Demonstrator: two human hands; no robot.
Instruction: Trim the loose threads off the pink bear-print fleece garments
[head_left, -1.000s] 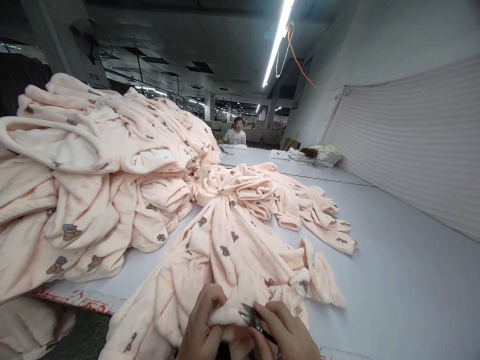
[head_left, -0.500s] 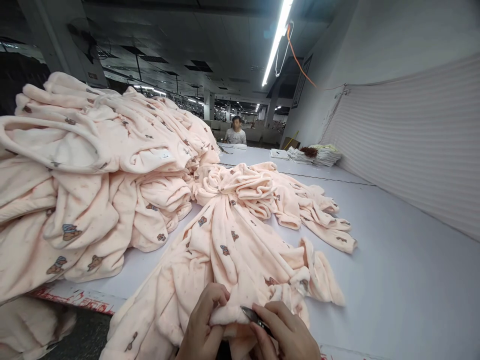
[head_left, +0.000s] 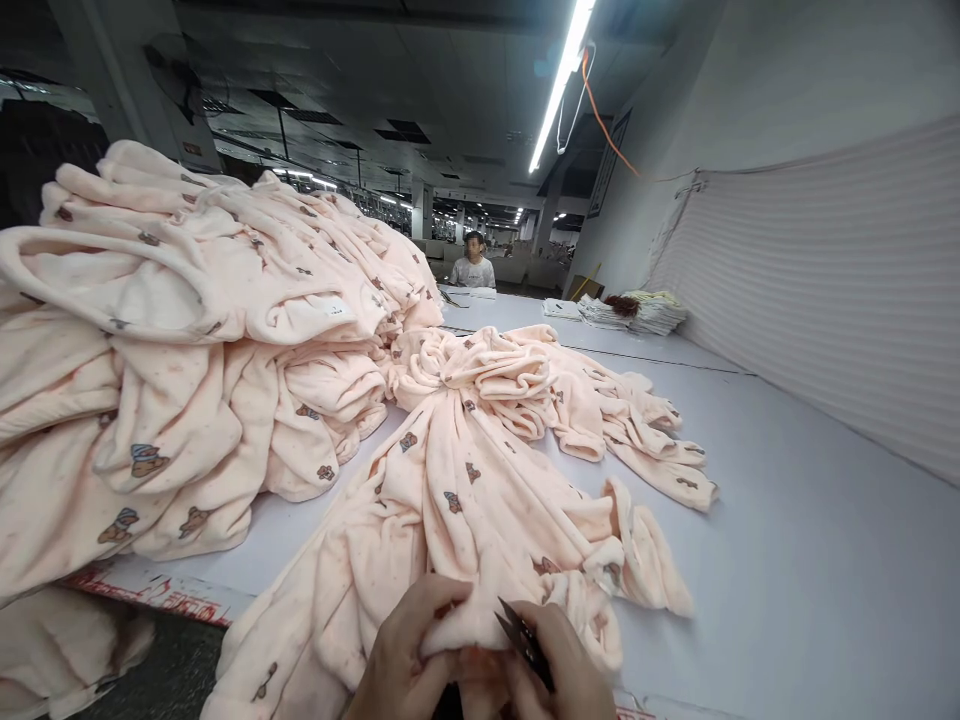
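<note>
A pink fleece garment [head_left: 457,490] printed with small bears spreads over the near table edge. My left hand [head_left: 412,650] pinches its hem at the bottom middle. In my right hand [head_left: 559,665] is a pair of thread snips [head_left: 523,635], its dark blades parted and pointing up-left beside the hem. The right fingers wrap round the snips, and their lower part is hidden by the hand. The garment's far end is gathered into a bunch.
A tall heap of similar pink garments [head_left: 225,300] covers the left of the white table [head_left: 787,560]. Folded white cloths [head_left: 637,312] lie at the far right, near a striped sheet [head_left: 825,290] on the wall. A person [head_left: 472,263] is beyond the far end.
The snips' blades have parted and swung to point more steeply upward. My right hand has shifted slightly. My left hand keeps its pinch on the hem, and the view has moved a little.
</note>
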